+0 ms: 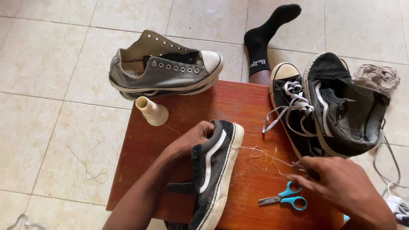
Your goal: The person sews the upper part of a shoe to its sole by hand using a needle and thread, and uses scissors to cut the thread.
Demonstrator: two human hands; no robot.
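On the red bench (187, 110), your left hand (194, 136) clamps the black sneaker (215, 170) on its side, white sole turned right, long axis running from you toward the far edge. Your right hand (341, 181) pinches thread (260, 153) drawn from the sole seam; stitching appears partway, loose thread remaining. Scissors (283, 199) and spool (151, 110) lie nearby.

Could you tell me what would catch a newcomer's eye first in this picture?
Probably the black sneaker with a white stripe, held on its side at the middle of the red wooden table by the left hand, while the right hand pulls pale thread from its sole edge. Blue-handled scissors lie just below; a grey sneaker rests at the far-left corner.
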